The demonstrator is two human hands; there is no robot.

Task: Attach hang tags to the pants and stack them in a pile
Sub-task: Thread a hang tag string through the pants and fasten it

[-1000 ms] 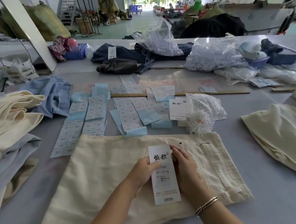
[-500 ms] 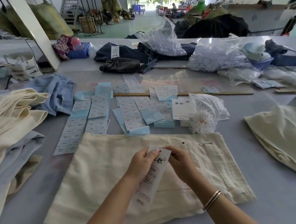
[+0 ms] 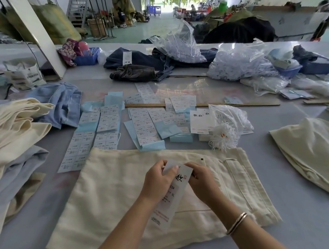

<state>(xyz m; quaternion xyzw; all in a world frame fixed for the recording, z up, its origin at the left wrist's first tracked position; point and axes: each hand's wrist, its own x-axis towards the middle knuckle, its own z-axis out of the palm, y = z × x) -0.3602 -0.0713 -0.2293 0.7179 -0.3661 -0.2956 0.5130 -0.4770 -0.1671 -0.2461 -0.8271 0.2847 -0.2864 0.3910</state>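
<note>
Folded cream pants (image 3: 110, 194) lie on the grey table in front of me, waistband to the right with a dark button (image 3: 202, 159). A long white hang tag (image 3: 170, 197) with black characters lies tilted over the pants. My left hand (image 3: 159, 180) pinches the tag's top end from the left. My right hand (image 3: 201, 180) holds the same end from the right, fingers curled at the tag's top corner near the button. A bracelet circles my right wrist.
Sheets of size stickers (image 3: 105, 124) and blue backing paper cover the table beyond the pants. A stack of blank tags (image 3: 200, 121) and a bag of white strings (image 3: 228, 127) sit right of them. Cream and blue pants pile (image 3: 10, 135) at left, another cream pair (image 3: 313, 152) at right.
The tag has swung from upright to tilted, its lower end toward the left. Both hands have moved up to its top end near the waistband button.
</note>
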